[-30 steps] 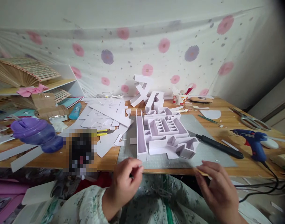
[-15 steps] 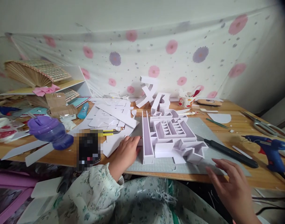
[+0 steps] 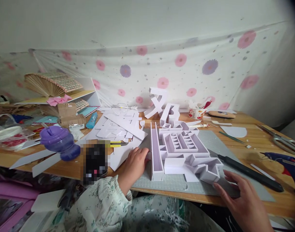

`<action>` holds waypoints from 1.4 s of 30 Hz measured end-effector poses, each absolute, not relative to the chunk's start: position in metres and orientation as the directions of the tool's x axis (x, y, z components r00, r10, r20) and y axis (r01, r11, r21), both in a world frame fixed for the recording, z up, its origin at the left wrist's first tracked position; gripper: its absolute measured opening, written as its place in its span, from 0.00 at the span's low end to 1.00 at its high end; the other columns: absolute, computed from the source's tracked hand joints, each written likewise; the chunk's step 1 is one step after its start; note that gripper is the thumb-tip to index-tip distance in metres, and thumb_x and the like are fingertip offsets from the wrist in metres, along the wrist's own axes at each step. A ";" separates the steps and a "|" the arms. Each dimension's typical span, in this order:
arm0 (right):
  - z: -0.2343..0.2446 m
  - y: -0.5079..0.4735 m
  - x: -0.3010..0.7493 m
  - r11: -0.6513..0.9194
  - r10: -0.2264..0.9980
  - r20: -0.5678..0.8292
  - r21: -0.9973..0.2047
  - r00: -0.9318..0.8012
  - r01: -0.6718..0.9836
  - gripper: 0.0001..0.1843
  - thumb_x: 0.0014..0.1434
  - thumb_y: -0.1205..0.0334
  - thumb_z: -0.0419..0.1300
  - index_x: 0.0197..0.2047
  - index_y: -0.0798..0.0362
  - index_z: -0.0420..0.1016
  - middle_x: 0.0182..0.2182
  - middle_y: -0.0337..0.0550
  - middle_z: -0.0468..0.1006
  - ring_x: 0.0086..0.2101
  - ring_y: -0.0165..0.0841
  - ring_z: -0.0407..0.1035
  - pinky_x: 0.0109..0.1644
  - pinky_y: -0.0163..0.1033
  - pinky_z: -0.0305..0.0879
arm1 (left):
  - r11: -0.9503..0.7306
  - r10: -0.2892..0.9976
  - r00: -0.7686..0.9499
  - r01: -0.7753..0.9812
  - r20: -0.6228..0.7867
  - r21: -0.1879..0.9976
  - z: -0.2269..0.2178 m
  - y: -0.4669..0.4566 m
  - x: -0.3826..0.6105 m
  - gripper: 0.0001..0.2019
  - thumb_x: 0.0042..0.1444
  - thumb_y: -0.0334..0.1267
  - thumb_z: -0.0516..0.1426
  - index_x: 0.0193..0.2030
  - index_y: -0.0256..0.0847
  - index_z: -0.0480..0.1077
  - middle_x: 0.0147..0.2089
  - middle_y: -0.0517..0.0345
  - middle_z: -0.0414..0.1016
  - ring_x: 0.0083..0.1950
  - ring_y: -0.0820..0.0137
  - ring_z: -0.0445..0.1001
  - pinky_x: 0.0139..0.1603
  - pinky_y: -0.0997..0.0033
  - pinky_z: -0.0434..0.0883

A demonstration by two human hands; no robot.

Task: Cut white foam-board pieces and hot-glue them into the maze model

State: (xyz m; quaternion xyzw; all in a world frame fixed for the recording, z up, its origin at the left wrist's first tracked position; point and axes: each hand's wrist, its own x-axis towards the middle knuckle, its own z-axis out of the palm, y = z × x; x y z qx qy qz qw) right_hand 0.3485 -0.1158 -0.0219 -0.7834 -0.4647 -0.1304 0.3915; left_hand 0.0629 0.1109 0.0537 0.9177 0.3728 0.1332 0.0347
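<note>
A white foam-board structure with thin upright walls and several compartments, shaped like a large character, lies on the grey cutting mat. My left hand rests on its left side, palm down, fingers stretched towards the long narrow wall; whether the fingertips touch it I cannot tell. Close by the lower right corner hovers my right hand, thumb and fingers apart and nothing between them. A knife with a long black handle lies on the mat right of the structure, its blade tip partly behind the walls.
Behind stand two white built-up characters. White board offcuts and a yellow cutter lie left, beside a blurred black object and a purple cup. Rightward are scissors, a blue glue gun and a paper tub.
The view has tilted upward and turned slightly left. My right hand has come closer to the structure's lower right corner. My left hand stays at its left side.
</note>
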 end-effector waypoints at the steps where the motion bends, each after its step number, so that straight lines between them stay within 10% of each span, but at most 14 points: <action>1: -0.023 -0.116 0.349 -0.272 0.628 0.555 -0.500 0.546 0.822 0.36 0.57 0.30 0.54 0.52 0.53 0.70 0.43 0.51 0.74 0.38 0.44 0.73 0.41 0.50 0.73 | -0.717 0.696 0.684 0.677 0.218 0.165 0.054 0.110 0.063 0.12 0.60 0.23 0.50 0.44 0.40 0.71 0.41 0.51 0.76 0.47 0.57 0.71 0.49 0.59 0.69; 30: -0.022 -0.119 0.350 -0.329 0.603 0.459 -0.602 0.652 0.728 0.33 0.52 0.31 0.58 0.46 0.51 0.74 0.41 0.50 0.81 0.40 0.48 0.77 0.43 0.50 0.74 | -0.774 0.628 0.604 0.555 0.492 0.306 0.038 0.096 0.046 0.17 0.54 0.22 0.53 0.48 0.41 0.68 0.50 0.50 0.76 0.52 0.59 0.74 0.55 0.54 0.74; 42: 0.029 -0.107 0.385 -0.219 0.636 0.446 -0.679 0.630 0.701 0.26 0.57 0.40 0.59 0.47 0.52 0.73 0.42 0.50 0.79 0.39 0.43 0.76 0.41 0.45 0.75 | -0.872 0.482 0.551 0.375 0.682 0.314 0.022 0.078 0.029 0.16 0.63 0.43 0.55 0.57 0.45 0.65 0.49 0.47 0.78 0.48 0.60 0.79 0.45 0.63 0.80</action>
